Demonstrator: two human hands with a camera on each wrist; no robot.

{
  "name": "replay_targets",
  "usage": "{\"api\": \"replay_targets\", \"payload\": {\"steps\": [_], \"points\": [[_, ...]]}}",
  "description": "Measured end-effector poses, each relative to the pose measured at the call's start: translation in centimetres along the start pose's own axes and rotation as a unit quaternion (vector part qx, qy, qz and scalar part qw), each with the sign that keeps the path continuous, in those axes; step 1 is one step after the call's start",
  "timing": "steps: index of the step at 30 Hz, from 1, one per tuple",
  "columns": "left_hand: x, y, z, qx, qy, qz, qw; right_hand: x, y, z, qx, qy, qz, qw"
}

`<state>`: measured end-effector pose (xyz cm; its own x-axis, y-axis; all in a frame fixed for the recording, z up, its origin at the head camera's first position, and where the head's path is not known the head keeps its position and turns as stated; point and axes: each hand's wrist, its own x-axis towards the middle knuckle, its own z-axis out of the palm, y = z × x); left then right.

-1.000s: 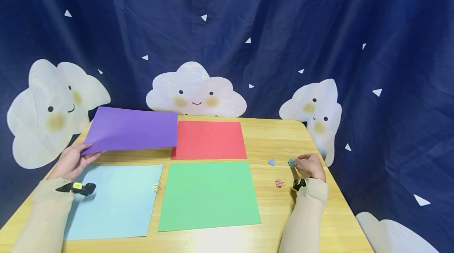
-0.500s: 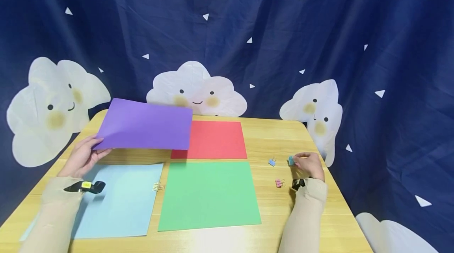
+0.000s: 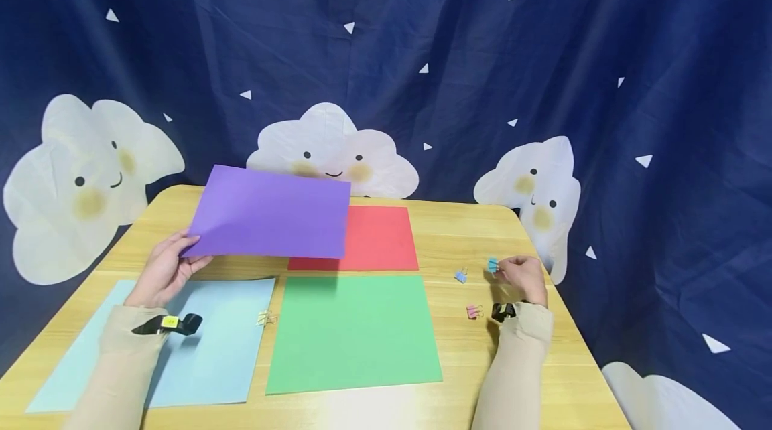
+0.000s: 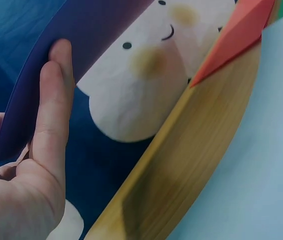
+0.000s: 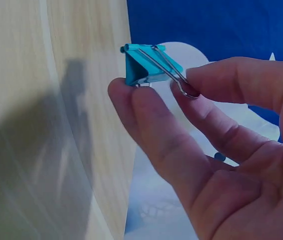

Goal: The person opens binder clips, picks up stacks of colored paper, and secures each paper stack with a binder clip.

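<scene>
A purple sheet (image 3: 274, 212) hangs tilted above the table, partly over the red sheet (image 3: 382, 238). My left hand (image 3: 169, 268) pinches its near left corner between thumb and fingers; the left wrist view shows the fingers (image 4: 55, 100) lying along one face of the sheet. On the right, my right hand (image 3: 525, 278) holds up a teal binder clip (image 5: 149, 65) by its wire handles, between thumb and fingers. Below the left forearm lies a light blue sheet (image 3: 211, 343), with a pale yellow binder clip (image 3: 263, 317) at its right edge.
A green sheet (image 3: 356, 333) lies in the middle of the wooden table (image 3: 458, 376). Near the right hand rest a blue binder clip (image 3: 461, 276) and a pink binder clip (image 3: 472, 311). A dark blue curtain (image 3: 386, 48) with cloud faces hangs behind the table.
My left hand has carried the purple sheet to the right, so it covers more of the red sheet. The right hand has lifted the teal binder clip slightly and turned it.
</scene>
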<state>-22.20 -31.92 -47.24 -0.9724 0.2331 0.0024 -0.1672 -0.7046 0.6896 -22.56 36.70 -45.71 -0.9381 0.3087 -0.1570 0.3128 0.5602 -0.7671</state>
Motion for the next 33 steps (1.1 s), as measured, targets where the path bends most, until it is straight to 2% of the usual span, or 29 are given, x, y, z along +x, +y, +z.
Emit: {"api": "replay_targets", "payload": {"steps": [5,10,18,22,27,31,33], "points": [[0.2,-1.1,0.8,-0.001,-0.005,-0.008,1.0,0.1,-0.4,0.5,0.02,0.021,-0.019,0.9994],[0.3,-2.2,1.4,-0.003,-0.014,-0.014,0.9998,0.3,-0.8,1.0,0.059,0.02,-0.034,0.9975],[0.2,-3.4,2.4,0.019,-0.022,-0.001,0.9996,0.5,-2.0,2.2,0.134,0.017,-0.04,0.9899],[0.0,-3.7,2.8,0.014,-0.022,0.001,0.9997,0.5,-2.8,2.7,0.197,0.007,-0.042,0.9796],[-0.1,-4.1,3.2,0.024,-0.026,-0.003,0.9994,0.4,-4.0,3.3,0.281,-0.005,-0.061,0.9579],[0.1,-4.4,3.4,0.036,-0.029,0.001,0.9989,0.4,-5.0,3.8,0.313,-0.012,-0.083,0.946],[0.2,-4.5,3.6,0.042,-0.029,0.004,0.9987,0.5,-5.4,4.2,0.317,-0.015,-0.089,0.944]]}}
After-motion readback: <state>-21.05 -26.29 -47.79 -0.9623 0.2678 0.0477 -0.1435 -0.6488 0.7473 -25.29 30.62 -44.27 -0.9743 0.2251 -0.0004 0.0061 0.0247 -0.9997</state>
